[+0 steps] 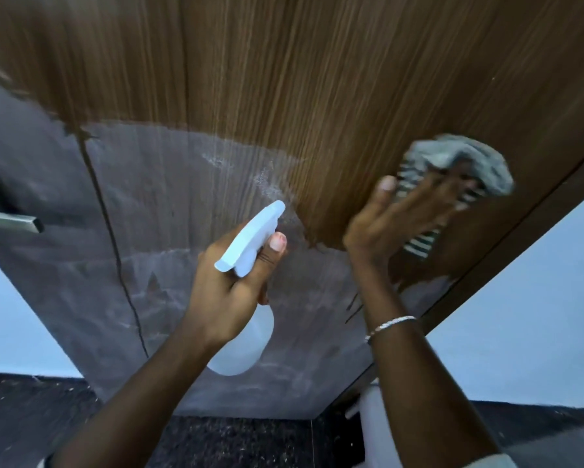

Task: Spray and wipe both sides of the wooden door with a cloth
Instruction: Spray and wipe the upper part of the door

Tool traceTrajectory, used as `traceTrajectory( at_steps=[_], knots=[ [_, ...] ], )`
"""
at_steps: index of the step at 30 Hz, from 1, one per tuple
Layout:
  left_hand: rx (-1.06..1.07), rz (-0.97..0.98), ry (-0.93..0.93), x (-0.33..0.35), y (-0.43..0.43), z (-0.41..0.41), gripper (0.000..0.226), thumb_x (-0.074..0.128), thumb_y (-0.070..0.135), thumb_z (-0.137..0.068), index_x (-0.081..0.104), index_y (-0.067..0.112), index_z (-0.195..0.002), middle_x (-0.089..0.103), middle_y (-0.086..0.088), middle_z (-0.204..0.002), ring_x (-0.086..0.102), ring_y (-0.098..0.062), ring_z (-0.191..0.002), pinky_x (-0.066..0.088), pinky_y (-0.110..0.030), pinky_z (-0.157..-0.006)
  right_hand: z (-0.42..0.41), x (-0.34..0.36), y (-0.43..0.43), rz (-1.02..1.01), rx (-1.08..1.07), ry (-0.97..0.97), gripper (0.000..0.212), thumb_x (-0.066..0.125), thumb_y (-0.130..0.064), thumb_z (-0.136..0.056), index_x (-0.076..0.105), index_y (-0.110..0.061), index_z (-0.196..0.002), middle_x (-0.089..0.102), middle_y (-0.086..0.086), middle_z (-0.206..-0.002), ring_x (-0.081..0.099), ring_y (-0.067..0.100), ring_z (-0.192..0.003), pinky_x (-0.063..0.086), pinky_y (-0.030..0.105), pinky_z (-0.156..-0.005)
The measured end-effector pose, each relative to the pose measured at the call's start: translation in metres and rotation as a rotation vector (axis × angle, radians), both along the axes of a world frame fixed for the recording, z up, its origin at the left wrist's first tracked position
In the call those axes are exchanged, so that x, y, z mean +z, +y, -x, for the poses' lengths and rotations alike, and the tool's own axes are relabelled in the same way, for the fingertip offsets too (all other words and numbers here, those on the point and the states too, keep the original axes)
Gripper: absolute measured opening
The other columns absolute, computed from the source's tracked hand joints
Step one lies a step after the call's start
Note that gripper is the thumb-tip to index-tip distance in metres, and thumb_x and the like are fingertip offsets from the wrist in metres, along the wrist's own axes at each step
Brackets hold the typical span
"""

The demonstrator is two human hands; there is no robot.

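Observation:
The wooden door (284,79) fills the view; its upper part is clean brown grain, its lower part grey and dusty with wet streaks. My left hand (230,285) grips a white spray bottle (250,241) by the neck, nozzle aimed at the door's middle, where a mist of spray shows. My right hand (405,217) presses a grey striped cloth (466,160) flat against the door near its right edge; the hand and cloth are motion-blurred.
A metal door handle (10,221) sticks out at the far left. A dark crack line runs down the door's left part. Pale walls flank the door, and a dark speckled floor (236,440) lies below. A white object (375,420) stands at the door's lower right corner.

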State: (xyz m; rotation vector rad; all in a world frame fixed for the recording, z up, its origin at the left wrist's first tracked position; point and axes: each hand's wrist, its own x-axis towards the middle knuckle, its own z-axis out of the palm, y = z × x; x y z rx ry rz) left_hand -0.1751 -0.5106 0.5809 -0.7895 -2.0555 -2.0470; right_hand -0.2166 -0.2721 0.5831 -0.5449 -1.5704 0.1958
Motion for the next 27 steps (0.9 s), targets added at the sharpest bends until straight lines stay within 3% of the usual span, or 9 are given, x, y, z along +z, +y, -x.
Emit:
traceTrajectory(
  at_steps=[4,8,11,13,16,19,23,27],
  knots=[
    [0.031,-0.005,0.001,0.004,-0.011,0.007,0.024,0.058,0.037,-0.097,0.073,0.018,-0.095,0.069,-0.004,-0.062,0.060,-0.021,-0.042,0.051,-0.038,-0.053,0.042,-0.012,-0.102,-0.294,0.056,-0.173,0.055,0.039,-0.053,-0.104,0.041,-0.022,-0.150,0.045,0.017,-0.157,0.034,0.041,-0.146,0.014,0.062,-0.124],
    [0.056,0.011,-0.004,0.006,-0.026,0.016,0.028,0.057,0.039,-0.097,0.072,0.017,-0.089,0.069,-0.010,-0.064,0.060,-0.020,-0.042,0.052,-0.034,-0.056,0.036,-0.018,-0.090,-0.401,0.104,-0.292,0.054,0.036,-0.050,-0.106,0.036,-0.026,-0.155,0.042,0.005,-0.155,0.036,0.030,-0.144,0.018,0.063,-0.123],
    [0.052,0.005,-0.013,0.007,-0.036,0.020,0.034,0.057,0.040,-0.096,0.071,0.011,-0.085,0.068,-0.018,-0.065,0.059,-0.020,-0.042,0.052,-0.038,-0.056,0.003,-0.032,-0.024,-0.271,0.036,-0.256,0.054,0.028,-0.045,-0.110,0.037,-0.015,-0.154,0.047,0.016,-0.155,0.034,0.033,-0.147,0.020,0.070,-0.120],
    [0.055,0.007,-0.005,0.007,-0.045,0.023,0.035,0.057,0.039,-0.096,0.070,0.009,-0.083,0.065,-0.013,-0.058,0.060,-0.020,-0.043,0.051,-0.035,-0.055,-0.012,-0.037,0.003,-0.095,-0.003,-0.161,0.061,0.025,-0.043,-0.110,0.038,-0.001,-0.153,0.038,0.027,-0.159,0.029,0.043,-0.150,0.020,0.071,-0.119],
    [0.056,-0.016,-0.004,0.006,-0.058,0.028,0.036,0.058,0.041,-0.096,0.071,0.008,-0.087,0.068,-0.016,-0.066,0.059,-0.021,-0.042,0.051,-0.037,-0.053,0.002,-0.032,-0.018,0.100,-0.035,-0.069,0.076,0.023,-0.048,-0.110,0.029,0.015,-0.152,0.026,0.040,-0.158,0.023,0.057,-0.149,0.015,0.069,-0.121],
    [0.075,-0.009,-0.008,0.007,-0.073,0.033,0.045,0.057,0.047,-0.095,0.070,0.003,-0.090,0.068,-0.021,-0.068,0.058,-0.021,-0.041,0.052,-0.045,-0.056,0.037,-0.018,-0.090,-0.038,0.008,-0.106,0.064,0.029,-0.044,-0.109,0.028,0.004,-0.151,0.035,0.037,-0.155,0.028,0.057,-0.146,0.013,0.072,-0.120],
    [0.100,0.012,0.024,0.005,-0.092,0.035,0.029,0.057,0.037,-0.098,0.071,0.011,-0.097,0.067,-0.019,-0.065,0.058,-0.021,-0.041,0.051,-0.044,-0.055,0.070,-0.010,-0.165,-0.275,0.102,-0.218,0.056,0.034,-0.047,-0.106,0.035,-0.021,-0.155,0.047,0.014,-0.156,0.030,0.036,-0.147,0.011,0.065,-0.123],
    [0.126,-0.001,-0.018,0.000,-0.108,0.036,0.034,0.058,0.045,-0.095,0.070,0.014,-0.099,0.068,-0.019,-0.069,0.059,-0.022,-0.043,0.052,-0.046,-0.053,0.052,-0.025,-0.120,-0.419,0.079,-0.351,0.053,0.034,-0.046,-0.109,0.032,-0.026,-0.158,0.048,0.009,-0.155,0.033,0.033,-0.144,0.014,0.067,-0.122]
  ],
)
